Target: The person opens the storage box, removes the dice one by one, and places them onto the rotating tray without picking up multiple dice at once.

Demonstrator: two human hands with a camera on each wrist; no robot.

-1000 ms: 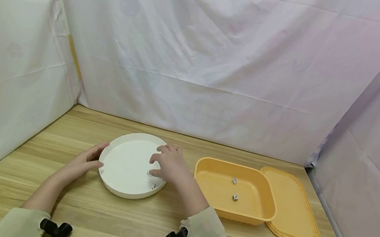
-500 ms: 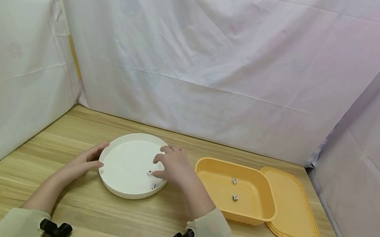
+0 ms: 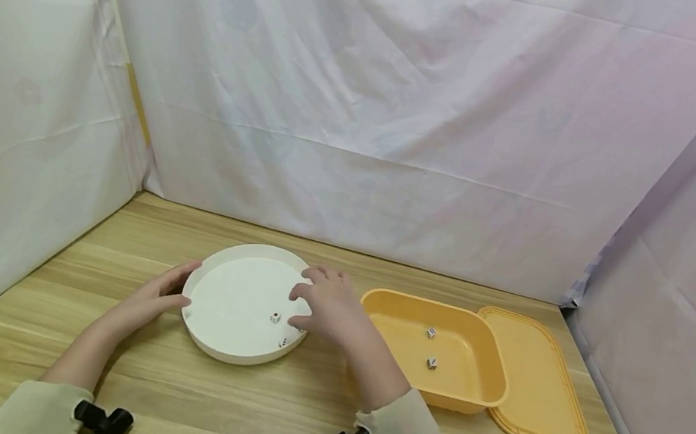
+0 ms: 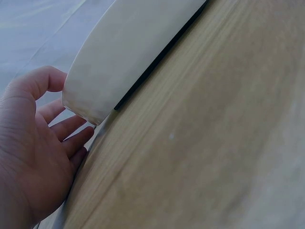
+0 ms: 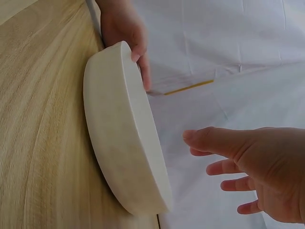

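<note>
Right hand (image 3: 332, 312) has drifted rightward, fingers loose, empty; left hand (image 3: 158, 295) braces the dish (image 3: 216, 345). A careless sweep could scatter the dice (image 3: 275, 317).

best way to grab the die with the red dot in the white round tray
Pinch the die from straight above, by two opposite side faces. It sits flat on the floor of the white round tray, whose raised rim blocks a sideways approach. The right hand hovers open nearest it; the left hand steadies the rim.

A round white tray (image 3: 229, 305) sits flat between the left hand (image 3: 158, 297) and right hand (image 3: 332, 310), two small white dice (image 3: 276, 317) lying near the right fingers.
</note>
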